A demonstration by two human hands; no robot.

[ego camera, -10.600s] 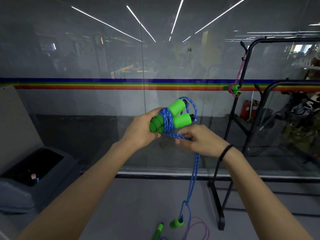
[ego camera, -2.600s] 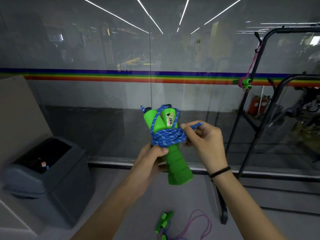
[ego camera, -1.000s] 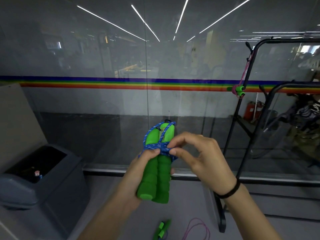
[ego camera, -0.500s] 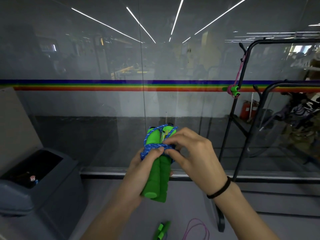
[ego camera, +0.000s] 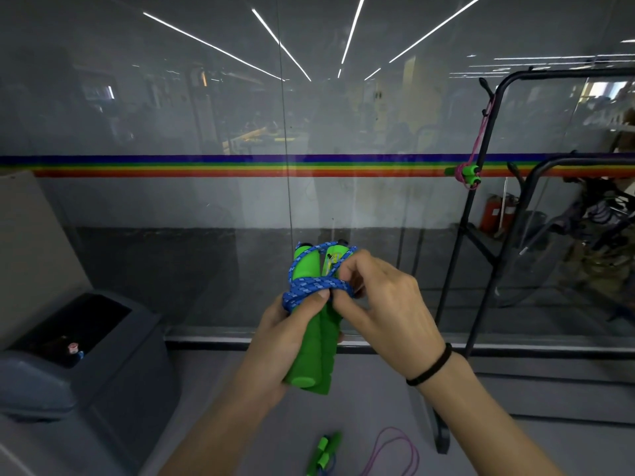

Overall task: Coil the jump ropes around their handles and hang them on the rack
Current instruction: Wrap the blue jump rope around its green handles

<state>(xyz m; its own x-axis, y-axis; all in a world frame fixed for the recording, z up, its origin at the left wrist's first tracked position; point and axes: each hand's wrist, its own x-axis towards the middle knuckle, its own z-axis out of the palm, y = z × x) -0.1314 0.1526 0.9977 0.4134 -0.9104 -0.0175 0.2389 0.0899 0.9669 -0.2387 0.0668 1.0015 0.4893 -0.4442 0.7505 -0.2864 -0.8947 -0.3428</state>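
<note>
Blue rope (ego camera: 311,286): coiled, unhung; your left hand (ego camera: 275,341) grips its handles (ego camera: 318,352), right hand (ego camera: 381,304) pinches it; rack (ego camera: 481,201): 1 pink rope (ego camera: 466,173) hung; floor (ego camera: 532,448): loose rope (ego camera: 324,450) uncoiled.

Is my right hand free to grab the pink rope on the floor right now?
Probably not: the right hand pinches the blue rope around the green handles, so it is occupied.

I read the paired green handles (ego camera: 311,352) as matt foam, soft-looking, with a stepped edge near the lower end. The blue rope (ego camera: 309,286) wound round them is braided cord, rough and flecked pale. The rack (ego camera: 442,438) looks like black painted metal tube with a dull sheen. The glass wall (ego camera: 171,97) is glossy and mirrors ceiling lights; the grey bin (ego camera: 113,372) seems matt plastic.
</note>
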